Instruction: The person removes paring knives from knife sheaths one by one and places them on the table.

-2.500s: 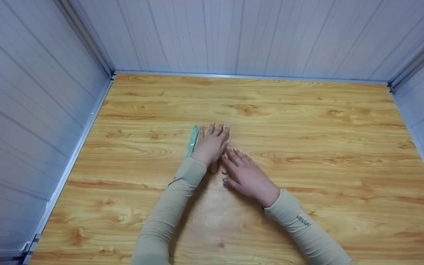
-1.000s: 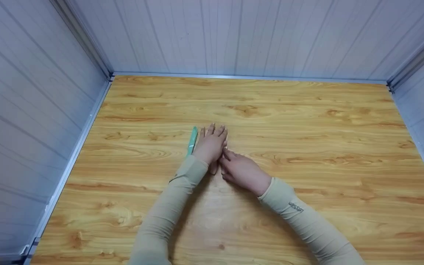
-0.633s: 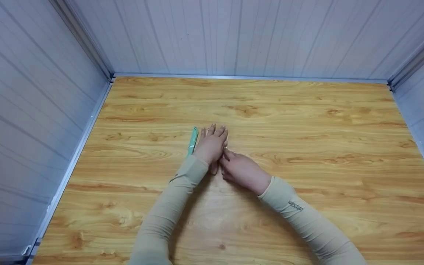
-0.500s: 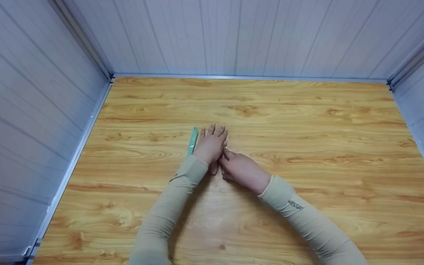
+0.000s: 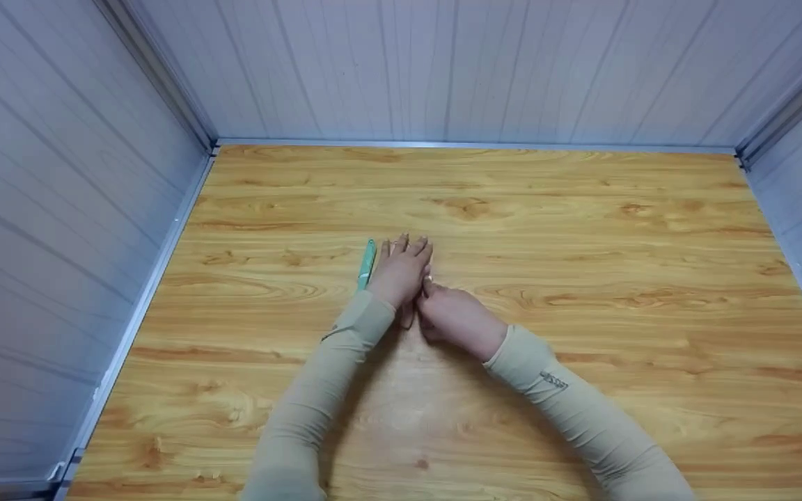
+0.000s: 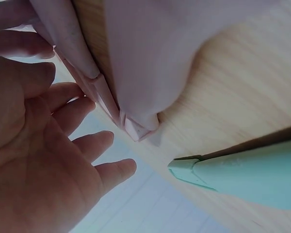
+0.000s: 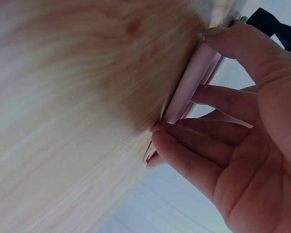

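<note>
My left hand point(image 5: 399, 275) lies palm down near the middle of the table, its fingers straight and spread. Beneath it is a pink, smooth thing point(image 6: 145, 63) with long narrow parts, mostly covered in the head view; its kind cannot be told. My right hand point(image 5: 460, 320) comes in from the right, fingers bent. In the right wrist view its thumb and fingertips pinch along a slim pink part point(image 7: 189, 90) close to the tabletop. Just left of my left hand lies a slim green tool point(image 5: 367, 264), knife-like in outline, apart from the fingers.
Wood-grain tabletop point(image 5: 582, 229) spreads around both hands. Pale panel walls point(image 5: 415, 69) stand along its back and both sides, with metal trim at the edges. A dark strap-like thing point(image 7: 276, 29) shows at the upper right of the right wrist view.
My right hand has moved a little up and left, its spread fingers bending in against the pink thing beside my left hand. My left hand and the green tool have barely moved.
</note>
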`<state>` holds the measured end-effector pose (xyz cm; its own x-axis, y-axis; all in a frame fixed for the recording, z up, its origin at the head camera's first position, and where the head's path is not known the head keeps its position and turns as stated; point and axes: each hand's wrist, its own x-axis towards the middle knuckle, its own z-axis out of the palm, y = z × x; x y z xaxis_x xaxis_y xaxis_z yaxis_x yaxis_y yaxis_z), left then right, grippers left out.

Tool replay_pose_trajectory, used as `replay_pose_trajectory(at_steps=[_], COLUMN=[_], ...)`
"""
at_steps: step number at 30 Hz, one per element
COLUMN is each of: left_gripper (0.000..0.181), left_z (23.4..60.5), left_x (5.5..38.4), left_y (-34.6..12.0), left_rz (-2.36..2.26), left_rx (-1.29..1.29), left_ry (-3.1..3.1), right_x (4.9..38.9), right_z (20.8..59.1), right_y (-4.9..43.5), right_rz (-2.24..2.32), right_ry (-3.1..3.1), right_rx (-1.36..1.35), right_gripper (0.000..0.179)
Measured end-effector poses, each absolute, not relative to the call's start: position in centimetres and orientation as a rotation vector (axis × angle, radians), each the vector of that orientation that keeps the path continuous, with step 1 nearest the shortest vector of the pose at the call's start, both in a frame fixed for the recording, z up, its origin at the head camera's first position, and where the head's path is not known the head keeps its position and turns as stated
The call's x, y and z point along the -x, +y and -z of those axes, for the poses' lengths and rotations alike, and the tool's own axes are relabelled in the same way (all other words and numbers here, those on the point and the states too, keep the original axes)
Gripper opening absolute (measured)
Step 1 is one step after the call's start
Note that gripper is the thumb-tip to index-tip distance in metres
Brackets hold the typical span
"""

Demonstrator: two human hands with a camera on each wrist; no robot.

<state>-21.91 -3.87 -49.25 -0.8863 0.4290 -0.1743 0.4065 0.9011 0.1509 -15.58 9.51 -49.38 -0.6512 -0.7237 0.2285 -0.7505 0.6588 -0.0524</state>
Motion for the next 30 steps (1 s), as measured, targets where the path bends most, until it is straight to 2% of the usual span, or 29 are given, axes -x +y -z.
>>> replay_pose_trajectory(at_steps=[7, 13, 17, 24, 30], left_gripper=[0.046, 0.058, 0.058, 0.071, 0.054], left_z=[49.1, 49.1, 49.2, 49.1, 48.7], left_x=[21.8, 22.0, 22.1, 21.9, 22.0], left_y=[-3.8, -3.8, -3.8, -3.9, -3.7], left_rz=[-0.149, -0.151, -0.143, -0.148, -0.196], left_rx=[-0.647, -0.639, -0.636, -0.666, -0.68], left_ry=[2.872, 2.84, 2.838, 2.821, 2.857], right_x=[15.8, 16.0, 16.0, 16.0, 16.5], right_z=[49.0, 48.6, 48.4, 47.9, 47.1], right_y=[9.5, 10.1, 10.4, 10.8, 11.2], right_rz=[-0.237, -0.265, -0.337, -0.443, -0.551], right_ry=[-2.753, -2.784, -2.779, -2.823, -2.898], right_rx=[-1.233, -1.262, -1.28, -1.285, -1.279], right_gripper=[0.038, 0.046, 0.036, 0.025, 0.028])
